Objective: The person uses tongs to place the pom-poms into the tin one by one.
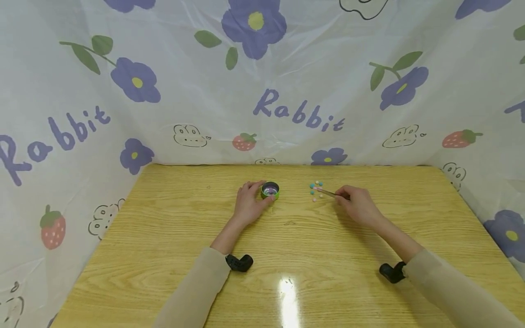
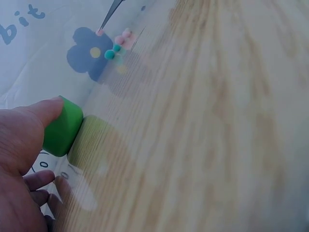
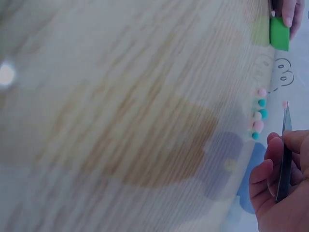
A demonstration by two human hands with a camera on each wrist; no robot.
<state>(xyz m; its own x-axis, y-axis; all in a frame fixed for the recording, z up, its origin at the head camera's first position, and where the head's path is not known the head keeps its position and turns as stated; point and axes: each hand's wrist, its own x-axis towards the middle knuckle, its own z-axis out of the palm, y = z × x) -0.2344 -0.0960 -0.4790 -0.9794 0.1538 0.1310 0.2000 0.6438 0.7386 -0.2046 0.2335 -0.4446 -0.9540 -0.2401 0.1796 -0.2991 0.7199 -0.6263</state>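
My left hand (image 1: pixel 248 204) grips a short round green container (image 1: pixel 276 197) standing on the table, its thumb on the near side. The container's open top faces up, with a shiny, dark-rimmed inside. My right hand (image 1: pixel 358 205) holds metal tweezers (image 3: pixel 285 166) pinched between thumb and fingers. At the tweezers' tips is a small pink ball (image 3: pixel 285 104), raised above the table in both wrist views. Just below the tips lie several small fuzzy-looking balls, among them a teal ball (image 2: pixel 110 54) and a pink ball (image 3: pixel 258 126), to the right of the container.
A wooden table (image 1: pixel 287 246) spreads under both hands, with a bright reflection near its front. White cloth (image 1: pixel 299 77) printed with purple flowers, strawberries and "Rabbit" hangs behind the table and at its sides. Both wrists wear a black camera (image 1: pixel 241 263).
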